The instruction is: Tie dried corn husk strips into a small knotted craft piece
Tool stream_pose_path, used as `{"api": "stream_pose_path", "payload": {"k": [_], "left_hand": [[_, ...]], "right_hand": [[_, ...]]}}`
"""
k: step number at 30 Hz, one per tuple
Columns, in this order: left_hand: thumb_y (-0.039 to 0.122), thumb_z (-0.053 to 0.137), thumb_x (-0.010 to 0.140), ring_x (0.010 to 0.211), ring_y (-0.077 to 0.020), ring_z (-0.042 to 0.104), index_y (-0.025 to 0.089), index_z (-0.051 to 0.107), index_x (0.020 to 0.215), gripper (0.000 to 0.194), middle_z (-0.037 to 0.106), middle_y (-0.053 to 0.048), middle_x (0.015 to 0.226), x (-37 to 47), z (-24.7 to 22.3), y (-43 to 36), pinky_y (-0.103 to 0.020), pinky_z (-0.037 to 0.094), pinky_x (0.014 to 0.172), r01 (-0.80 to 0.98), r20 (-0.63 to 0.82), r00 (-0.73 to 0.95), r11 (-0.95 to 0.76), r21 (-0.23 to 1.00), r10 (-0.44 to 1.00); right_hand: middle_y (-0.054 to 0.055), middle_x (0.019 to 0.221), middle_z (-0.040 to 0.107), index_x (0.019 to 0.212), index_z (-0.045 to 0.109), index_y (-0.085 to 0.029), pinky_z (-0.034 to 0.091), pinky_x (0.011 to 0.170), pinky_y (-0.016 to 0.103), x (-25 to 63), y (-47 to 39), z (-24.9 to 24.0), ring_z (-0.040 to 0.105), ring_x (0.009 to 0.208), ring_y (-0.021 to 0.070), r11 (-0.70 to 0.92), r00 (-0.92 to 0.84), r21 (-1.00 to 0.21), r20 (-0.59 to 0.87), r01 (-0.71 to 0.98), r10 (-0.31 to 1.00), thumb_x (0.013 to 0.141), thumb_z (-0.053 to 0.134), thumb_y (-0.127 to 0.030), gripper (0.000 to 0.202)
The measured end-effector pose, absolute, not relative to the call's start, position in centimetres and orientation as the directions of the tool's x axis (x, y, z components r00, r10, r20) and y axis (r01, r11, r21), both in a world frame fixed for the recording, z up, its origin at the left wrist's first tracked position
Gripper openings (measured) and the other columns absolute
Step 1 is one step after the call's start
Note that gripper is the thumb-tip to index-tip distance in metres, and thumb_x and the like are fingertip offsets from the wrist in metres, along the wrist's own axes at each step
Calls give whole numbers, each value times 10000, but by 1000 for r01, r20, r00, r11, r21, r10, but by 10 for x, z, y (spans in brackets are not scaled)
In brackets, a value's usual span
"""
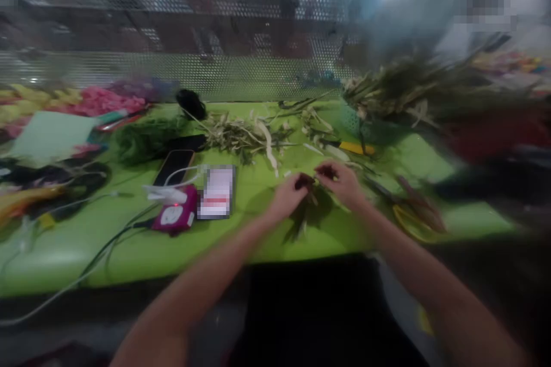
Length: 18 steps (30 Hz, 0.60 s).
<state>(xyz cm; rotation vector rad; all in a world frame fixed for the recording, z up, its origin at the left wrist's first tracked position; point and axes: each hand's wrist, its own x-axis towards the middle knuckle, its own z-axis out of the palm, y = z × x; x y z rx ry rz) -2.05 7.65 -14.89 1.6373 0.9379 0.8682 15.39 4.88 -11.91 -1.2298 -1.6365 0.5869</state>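
My left hand point(293, 192) and my right hand point(340, 180) are close together over the green tabletop point(253, 241), near its front edge. The fingers of my left hand are curled around a small bunch of dark plant stems point(305, 221), whose ends hang down below the hand. The fingers of my right hand are pinched together at the top of the same stems; blur hides exactly what they grip. Just beyond the hands lies a loose heap of pale, dry plant pieces point(241, 135).
A lit phone point(216, 192), a dark phone point(174, 167) and a magenta box point(174, 215) with cables lie left. Scissors with yellow and red handles point(415, 212) and a yellow-handled knife point(356, 147) lie right. Behind them, a green basket point(350, 117) holds long stalks.
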Motion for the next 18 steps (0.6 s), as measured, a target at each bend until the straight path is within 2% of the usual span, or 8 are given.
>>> {"api": "stream_pose_path", "payload": {"k": [3, 6, 10, 12, 15, 18], "left_hand": [[160, 600, 777, 818, -162, 617, 169, 665, 925, 162, 695, -51, 886, -23, -146, 76, -321, 487, 809, 199, 138, 438, -246, 949, 888], [166, 611, 761, 803, -174, 610, 181, 690, 850, 120, 686, -54, 851, -27, -141, 70, -317, 474, 784, 281, 205, 382, -324, 903, 901], [162, 657, 707, 799, -198, 586, 191, 714, 736, 70, 652, -71, 840, -26, -132, 62, -335, 457, 760, 440, 327, 314, -442, 782, 891], [161, 656, 702, 773, -192, 581, 188, 712, 730, 69, 653, -63, 821, -24, -131, 60, -331, 456, 748, 472, 322, 340, -456, 754, 884], [190, 633, 737, 758, -172, 592, 177, 706, 791, 91, 676, -46, 805, -19, -136, 61, -312, 463, 751, 478, 263, 332, -402, 781, 906], [263, 640, 769, 780, -164, 607, 161, 698, 846, 140, 693, -49, 830, -18, -147, 63, -300, 467, 762, 452, 233, 292, -348, 821, 928]], "right_hand": [[20, 809, 674, 918, 649, -198, 486, 639, 287, 155, 51, -119, 596, 694, 150, 374, -9, -862, 395, 343, 919, 776, 684, -305, 182], [17, 776, 666, 881, 650, -187, 471, 619, 283, 153, 52, -121, 575, 656, 143, 396, -46, -846, 408, 356, 912, 758, 681, -308, 175], [41, 818, 690, 900, 662, -170, 482, 679, 299, 153, 48, -121, 599, 698, 157, 442, -99, -784, 447, 435, 889, 789, 632, -276, 156], [60, 921, 705, 977, 668, -175, 492, 692, 307, 159, 42, -116, 607, 705, 159, 465, -112, -733, 477, 497, 872, 806, 611, -255, 197], [82, 1122, 676, 1122, 649, -203, 512, 726, 325, 187, 18, -104, 628, 752, 173, 476, -102, -622, 538, 622, 837, 827, 596, -233, 302], [92, 1141, 665, 1166, 641, -218, 516, 736, 343, 237, -23, -98, 653, 792, 200, 374, -44, -533, 531, 759, 846, 874, 573, -278, 306]]}}
